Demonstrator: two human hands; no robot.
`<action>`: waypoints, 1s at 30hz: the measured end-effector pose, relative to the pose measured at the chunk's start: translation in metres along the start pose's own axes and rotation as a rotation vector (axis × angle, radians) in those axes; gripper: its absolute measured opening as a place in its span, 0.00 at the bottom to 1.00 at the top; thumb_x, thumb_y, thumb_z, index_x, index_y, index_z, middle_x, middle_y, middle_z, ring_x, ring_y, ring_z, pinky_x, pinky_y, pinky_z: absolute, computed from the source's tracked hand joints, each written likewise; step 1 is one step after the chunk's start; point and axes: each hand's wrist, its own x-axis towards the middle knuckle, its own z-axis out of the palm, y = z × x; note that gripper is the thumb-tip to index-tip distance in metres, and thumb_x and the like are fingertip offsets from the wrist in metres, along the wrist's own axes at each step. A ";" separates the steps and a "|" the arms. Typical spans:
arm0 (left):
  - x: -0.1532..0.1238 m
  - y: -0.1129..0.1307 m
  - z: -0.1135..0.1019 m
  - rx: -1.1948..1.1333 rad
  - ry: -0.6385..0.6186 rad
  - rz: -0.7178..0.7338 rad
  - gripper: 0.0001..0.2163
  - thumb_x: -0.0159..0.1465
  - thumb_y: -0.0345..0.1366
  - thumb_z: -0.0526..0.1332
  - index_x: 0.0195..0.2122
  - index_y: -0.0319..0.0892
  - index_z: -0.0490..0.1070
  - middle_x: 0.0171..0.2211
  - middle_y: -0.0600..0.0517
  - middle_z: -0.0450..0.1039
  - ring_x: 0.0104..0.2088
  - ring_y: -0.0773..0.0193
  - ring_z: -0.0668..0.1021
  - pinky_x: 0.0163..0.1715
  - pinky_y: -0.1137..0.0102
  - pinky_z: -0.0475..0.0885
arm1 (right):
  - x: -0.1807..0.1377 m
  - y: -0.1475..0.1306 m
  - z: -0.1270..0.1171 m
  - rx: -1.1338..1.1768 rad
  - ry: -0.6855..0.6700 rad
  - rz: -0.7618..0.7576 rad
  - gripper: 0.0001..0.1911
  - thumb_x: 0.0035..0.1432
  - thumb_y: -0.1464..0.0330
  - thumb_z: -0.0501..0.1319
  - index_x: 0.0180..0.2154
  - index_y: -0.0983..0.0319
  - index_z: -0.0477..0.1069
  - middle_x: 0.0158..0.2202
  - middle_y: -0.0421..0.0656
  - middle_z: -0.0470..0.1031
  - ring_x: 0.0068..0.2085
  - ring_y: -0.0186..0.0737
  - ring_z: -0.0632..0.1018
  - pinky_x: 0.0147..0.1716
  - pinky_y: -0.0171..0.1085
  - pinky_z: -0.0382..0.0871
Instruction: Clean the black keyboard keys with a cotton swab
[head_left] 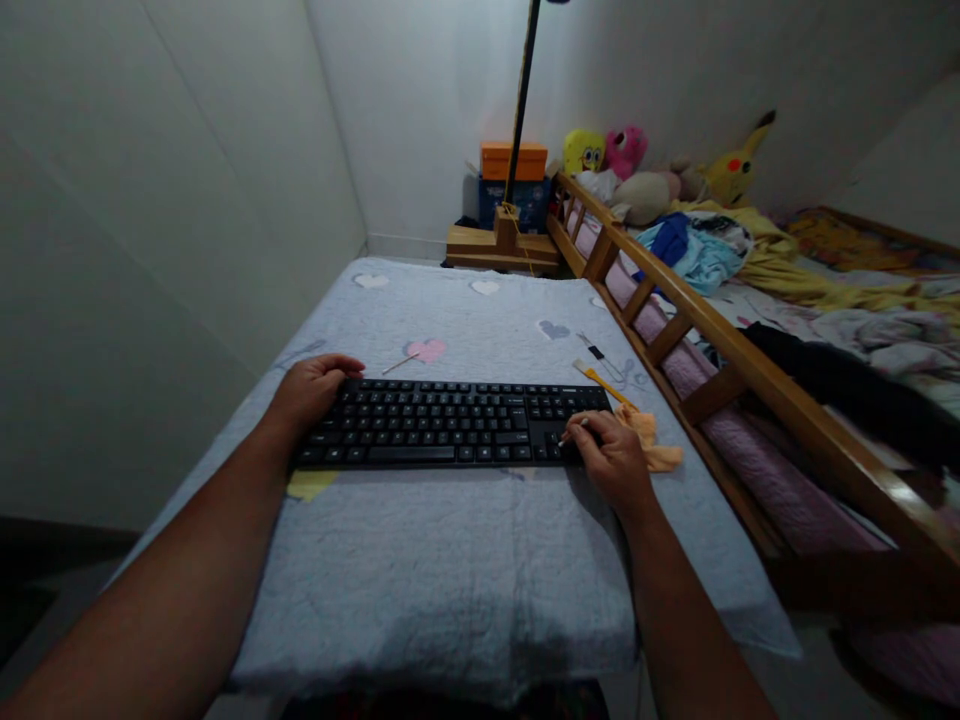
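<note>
A black computer keyboard [431, 425] lies across the cloth-covered table. My left hand [311, 392] grips its left end, fingers curled over the upper corner. Pinched in my right hand [609, 448] is a cotton swab [564, 440], its white tip down at the arrow keys. Beyond the keyboard, a second cotton swab [401, 363] rests beside a pink heart on the cloth. Near my right hand are a crumpled orange cloth [651, 440], a flat brush with a yellow handle [604, 384] and a thin wire tool with a black middle [596, 352].
The table wears a pale blue heart-patterned cover [442, 560]. A wooden bed rail [675, 290] runs along its right side, with bedding and plush toys behind. At the far end stand a wooden base [480, 240] with a pole and an orange box [514, 160]. A wall closes the left.
</note>
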 end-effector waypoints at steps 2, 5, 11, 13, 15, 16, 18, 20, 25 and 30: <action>0.000 -0.001 0.000 0.000 0.004 -0.006 0.19 0.50 0.37 0.55 0.39 0.42 0.80 0.39 0.49 0.83 0.42 0.54 0.81 0.51 0.62 0.73 | 0.000 0.000 0.000 0.003 0.006 0.002 0.10 0.64 0.66 0.58 0.30 0.58 0.76 0.30 0.43 0.78 0.36 0.44 0.77 0.39 0.41 0.68; 0.000 0.000 0.001 -0.001 0.005 -0.009 0.19 0.50 0.37 0.55 0.39 0.42 0.80 0.40 0.49 0.83 0.42 0.53 0.81 0.52 0.62 0.73 | 0.001 0.002 0.001 0.015 0.029 0.012 0.10 0.64 0.66 0.59 0.32 0.58 0.77 0.32 0.44 0.78 0.37 0.44 0.78 0.39 0.42 0.69; -0.001 0.003 0.000 0.002 0.002 -0.008 0.19 0.50 0.37 0.55 0.39 0.41 0.80 0.40 0.48 0.83 0.43 0.53 0.81 0.51 0.61 0.72 | 0.002 0.003 0.003 0.004 0.050 0.018 0.10 0.64 0.65 0.59 0.33 0.58 0.78 0.33 0.44 0.79 0.38 0.45 0.78 0.40 0.43 0.69; -0.001 0.002 0.000 0.001 0.002 -0.008 0.19 0.50 0.37 0.55 0.39 0.42 0.80 0.40 0.48 0.83 0.43 0.53 0.81 0.51 0.62 0.72 | 0.002 0.003 0.003 0.004 0.052 0.011 0.10 0.64 0.65 0.59 0.33 0.58 0.78 0.33 0.45 0.79 0.38 0.45 0.78 0.41 0.43 0.69; 0.000 0.000 0.000 0.001 0.001 -0.007 0.19 0.50 0.37 0.55 0.39 0.42 0.80 0.40 0.48 0.83 0.43 0.53 0.81 0.51 0.62 0.72 | 0.003 0.003 0.004 0.008 0.051 0.007 0.10 0.64 0.65 0.59 0.33 0.58 0.78 0.33 0.44 0.79 0.38 0.45 0.78 0.41 0.43 0.69; 0.000 0.000 0.001 0.001 0.001 -0.006 0.19 0.50 0.37 0.55 0.39 0.42 0.80 0.40 0.48 0.83 0.43 0.53 0.81 0.52 0.62 0.72 | 0.003 0.003 0.004 0.009 0.053 0.007 0.10 0.64 0.66 0.59 0.33 0.58 0.78 0.33 0.44 0.79 0.38 0.45 0.78 0.41 0.42 0.69; 0.001 -0.001 0.001 0.001 0.000 -0.007 0.19 0.50 0.37 0.55 0.39 0.42 0.80 0.40 0.48 0.83 0.43 0.53 0.81 0.52 0.61 0.72 | 0.003 0.002 0.004 0.010 0.060 0.003 0.10 0.64 0.66 0.60 0.33 0.58 0.79 0.32 0.44 0.79 0.37 0.44 0.78 0.40 0.42 0.69; 0.001 -0.002 0.001 -0.001 0.000 -0.009 0.19 0.50 0.37 0.55 0.40 0.41 0.80 0.40 0.48 0.83 0.43 0.53 0.81 0.52 0.62 0.72 | 0.004 0.001 0.005 0.016 0.062 -0.005 0.09 0.64 0.66 0.60 0.33 0.58 0.79 0.32 0.44 0.79 0.37 0.44 0.78 0.39 0.41 0.69; -0.002 0.001 0.000 -0.002 0.000 -0.015 0.20 0.50 0.37 0.55 0.41 0.41 0.80 0.40 0.48 0.83 0.41 0.54 0.81 0.50 0.62 0.73 | 0.004 -0.001 0.008 0.022 0.042 -0.009 0.10 0.65 0.66 0.60 0.34 0.58 0.79 0.33 0.44 0.79 0.38 0.44 0.79 0.40 0.41 0.69; -0.002 0.003 0.000 0.010 0.000 -0.023 0.20 0.50 0.37 0.54 0.40 0.41 0.80 0.40 0.49 0.83 0.40 0.55 0.80 0.47 0.63 0.74 | 0.004 -0.001 0.009 0.015 0.019 -0.011 0.10 0.65 0.65 0.59 0.34 0.58 0.79 0.34 0.44 0.79 0.38 0.45 0.78 0.41 0.42 0.69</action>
